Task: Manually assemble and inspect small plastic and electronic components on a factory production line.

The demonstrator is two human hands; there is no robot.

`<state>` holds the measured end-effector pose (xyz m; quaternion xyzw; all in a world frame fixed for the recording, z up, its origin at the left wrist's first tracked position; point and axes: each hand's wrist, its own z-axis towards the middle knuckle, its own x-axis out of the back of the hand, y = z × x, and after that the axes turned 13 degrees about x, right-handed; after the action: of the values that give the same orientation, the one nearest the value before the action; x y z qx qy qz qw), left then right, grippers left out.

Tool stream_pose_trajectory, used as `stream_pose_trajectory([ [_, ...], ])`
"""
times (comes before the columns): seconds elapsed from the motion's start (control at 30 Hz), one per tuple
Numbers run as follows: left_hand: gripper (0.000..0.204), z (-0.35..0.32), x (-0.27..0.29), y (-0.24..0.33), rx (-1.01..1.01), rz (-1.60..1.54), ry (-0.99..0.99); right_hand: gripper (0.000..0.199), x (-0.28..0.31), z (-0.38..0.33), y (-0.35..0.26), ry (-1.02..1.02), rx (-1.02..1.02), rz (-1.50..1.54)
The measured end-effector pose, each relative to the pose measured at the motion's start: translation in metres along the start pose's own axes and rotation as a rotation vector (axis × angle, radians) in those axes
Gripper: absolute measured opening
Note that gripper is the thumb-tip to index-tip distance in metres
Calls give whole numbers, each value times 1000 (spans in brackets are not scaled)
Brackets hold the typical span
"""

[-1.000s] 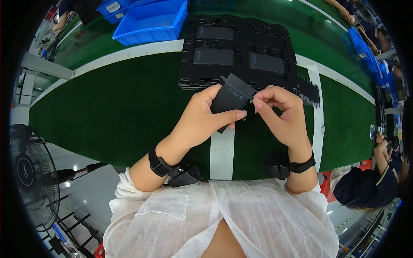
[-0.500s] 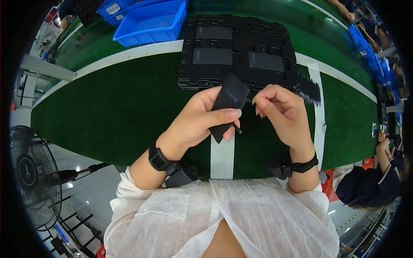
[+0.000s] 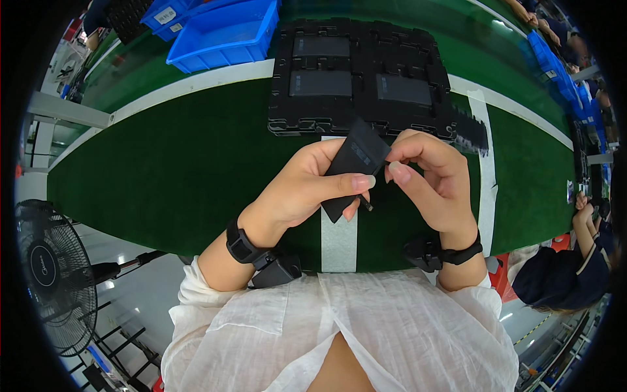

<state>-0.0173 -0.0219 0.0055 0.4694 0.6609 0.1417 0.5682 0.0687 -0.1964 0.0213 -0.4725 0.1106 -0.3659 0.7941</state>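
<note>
A flat black battery (image 3: 358,155) with a short connector tab on its lower right side is tilted in front of me. My left hand (image 3: 307,179) is closed round it, thumb across its face and fingers behind. At the battery's right edge, my right hand (image 3: 428,173) pinches thumb and forefinger together; whatever lies between the tips is too small to make out. Just beyond both hands rests a black moulded tray (image 3: 366,65), with several similar flat black batteries (image 3: 320,83) lying in its recesses.
A black brush (image 3: 470,134) lies against the tray's right side. Blue bins (image 3: 225,49) stand at the far left of the green-topped table (image 3: 163,157), which has white tape strips. A standing fan (image 3: 49,261) is at lower left. Another person (image 3: 562,277) sits at right.
My right fingertips have come up to the battery's edge and closed into a pinch. My left hand has shifted the battery slightly right and turned it a little.
</note>
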Motion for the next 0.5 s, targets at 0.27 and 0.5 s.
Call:
stream_pose_trajectory([
  [0.27, 27, 4, 2, -3, 7, 0, -38, 2, -1, -1, -2, 4, 29, -28],
  [0.5, 36, 7, 3, -8, -17, 62, -94, 1, -2, -3, -4, 19, -48, 73],
])
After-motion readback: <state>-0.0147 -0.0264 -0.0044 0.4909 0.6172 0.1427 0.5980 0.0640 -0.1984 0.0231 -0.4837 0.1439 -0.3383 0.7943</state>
